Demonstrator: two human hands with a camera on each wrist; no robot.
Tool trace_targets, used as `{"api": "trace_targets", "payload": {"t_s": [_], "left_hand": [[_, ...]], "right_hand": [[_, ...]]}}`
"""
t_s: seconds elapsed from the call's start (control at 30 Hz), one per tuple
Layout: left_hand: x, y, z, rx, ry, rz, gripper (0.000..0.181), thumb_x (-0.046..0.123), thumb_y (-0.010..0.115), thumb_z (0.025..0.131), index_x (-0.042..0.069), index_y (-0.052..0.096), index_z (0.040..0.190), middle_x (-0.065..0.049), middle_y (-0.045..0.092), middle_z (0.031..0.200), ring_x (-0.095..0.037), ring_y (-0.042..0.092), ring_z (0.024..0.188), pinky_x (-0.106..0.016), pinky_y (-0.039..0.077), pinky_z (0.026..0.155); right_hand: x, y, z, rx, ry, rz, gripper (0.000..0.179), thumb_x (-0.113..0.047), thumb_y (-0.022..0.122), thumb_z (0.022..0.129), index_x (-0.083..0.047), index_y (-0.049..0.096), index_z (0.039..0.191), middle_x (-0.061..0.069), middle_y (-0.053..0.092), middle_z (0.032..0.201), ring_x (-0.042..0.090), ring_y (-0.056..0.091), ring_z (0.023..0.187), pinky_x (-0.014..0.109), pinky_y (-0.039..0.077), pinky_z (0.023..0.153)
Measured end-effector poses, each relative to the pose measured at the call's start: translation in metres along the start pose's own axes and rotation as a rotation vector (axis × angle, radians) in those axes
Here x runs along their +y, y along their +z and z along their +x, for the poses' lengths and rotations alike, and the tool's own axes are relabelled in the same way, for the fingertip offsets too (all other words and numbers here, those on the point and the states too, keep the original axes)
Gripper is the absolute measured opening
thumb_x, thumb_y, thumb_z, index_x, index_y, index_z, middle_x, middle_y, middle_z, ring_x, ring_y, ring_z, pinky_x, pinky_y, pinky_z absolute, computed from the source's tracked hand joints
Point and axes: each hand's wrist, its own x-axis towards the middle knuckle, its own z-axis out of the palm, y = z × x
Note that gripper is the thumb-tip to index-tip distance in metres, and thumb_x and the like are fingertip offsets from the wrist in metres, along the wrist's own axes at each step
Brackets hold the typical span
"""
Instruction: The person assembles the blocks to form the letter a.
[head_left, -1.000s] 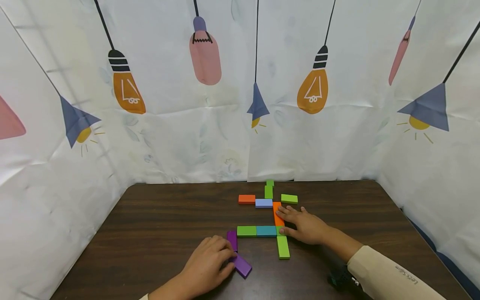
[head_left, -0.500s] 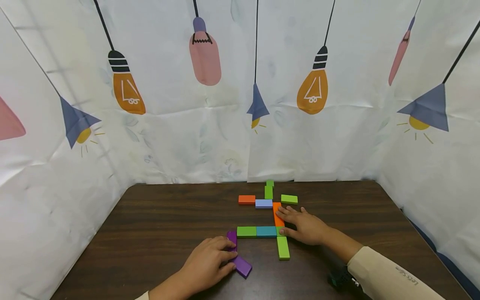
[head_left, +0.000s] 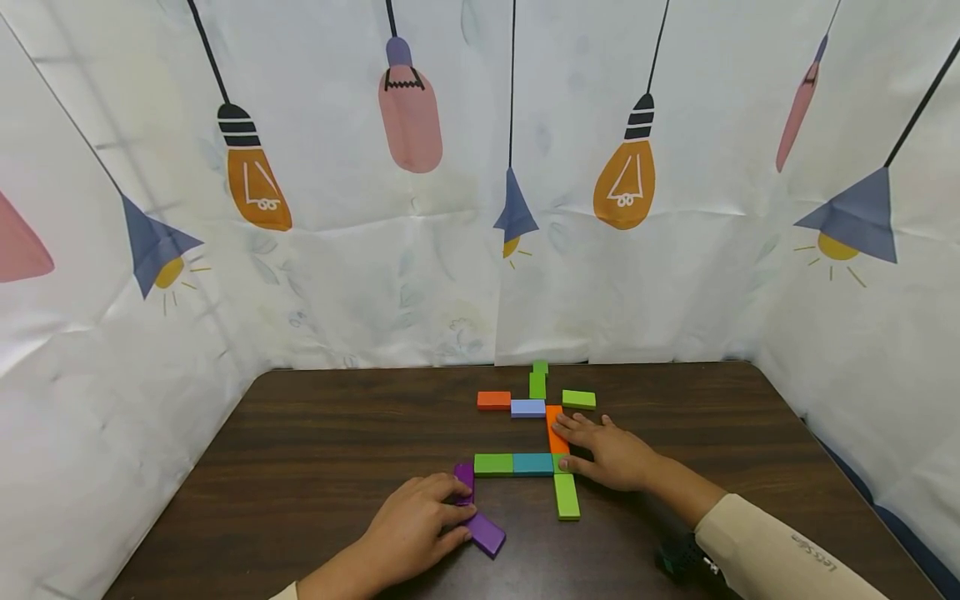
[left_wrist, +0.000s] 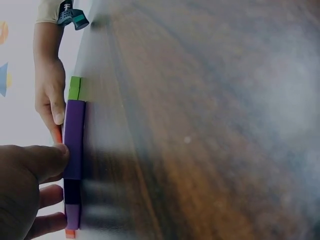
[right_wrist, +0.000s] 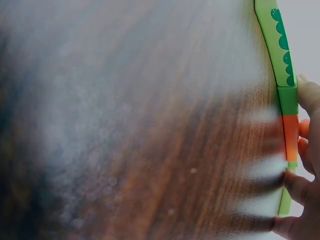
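My left hand [head_left: 416, 525] reaches two purple blocks from the left. Its thumb and a finger touch the slanted near purple block [head_left: 489, 537], and another fingertip rests on the far purple block [head_left: 463, 477]. In the left wrist view the thumb lies against the long purple block [left_wrist: 74, 130]. Beside these run a green block [head_left: 493, 465] and a teal block [head_left: 532, 464]. With fingers spread, my right hand [head_left: 618, 454] rests on the orange block [head_left: 553, 421], its thumb on a small green block [head_left: 557, 458]. Part of the orange block is hidden beneath the fingers.
A green block [head_left: 566, 498] points toward me. Farther back lie a red-orange block [head_left: 493, 401], a light blue block [head_left: 528, 408], an upright pair of green blocks [head_left: 537, 384] and a separate green block [head_left: 578, 399]. A patterned curtain surrounds the brown table [head_left: 337, 433].
A finger of my left hand has stretched out onto the far purple block. The slanted purple block has shifted very slightly. My right hand stays in place.
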Motion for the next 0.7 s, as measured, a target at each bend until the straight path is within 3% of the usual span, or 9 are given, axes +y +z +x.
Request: {"api": "trace_targets", "payload": {"t_s": [0.37,0.53,0.63,0.7], "left_hand": [[-0.0015,0.0049,-0.0016,0.038,0.018,-0.043,0.027,0.032,0.079,0.092,0.016,0.081,0.113,0.002,0.066,0.12,-0.016,0.062,0.114,-0.037,0.056,0.09],[-0.0011,0.0048,-0.0017,0.013,-0.002,-0.044,0.028,0.033,0.078,0.093,0.017,0.081,0.115,0.003,0.066,0.121,-0.018,0.062,0.116,-0.051,0.055,0.091],[-0.0012,0.0046,-0.0023,-0.002,-0.011,-0.065,0.028,0.031,0.077,0.093,0.016,0.08,0.117,0.002,0.065,0.123,-0.019,0.061,0.118,-0.051,0.054,0.093],[-0.0015,0.0049,-0.0026,-0.011,-0.013,-0.085,0.029,0.029,0.078,0.093,0.014,0.079,0.118,0.001,0.065,0.124,-0.019,0.06,0.12,-0.045,0.055,0.094]], "right_hand": [[-0.0018,-0.0021,0.0007,-0.01,0.013,0.005,0.076,-0.064,0.049,0.1,-0.016,0.04,0.159,0.001,0.036,0.163,0.03,0.031,0.15,0.066,0.021,0.115],[-0.0029,-0.0046,0.001,-0.012,0.02,0.022,0.075,-0.061,0.053,0.1,-0.015,0.042,0.158,0.002,0.037,0.162,0.03,0.032,0.149,0.067,0.021,0.115],[-0.0033,-0.0054,0.0015,-0.014,0.02,0.026,0.075,-0.06,0.054,0.1,-0.014,0.042,0.158,0.003,0.038,0.162,0.03,0.033,0.149,0.068,0.022,0.114],[-0.0036,-0.0058,0.0018,-0.016,0.022,0.029,0.074,-0.06,0.055,0.1,-0.014,0.043,0.157,0.003,0.038,0.161,0.03,0.033,0.149,0.068,0.022,0.114]]}}
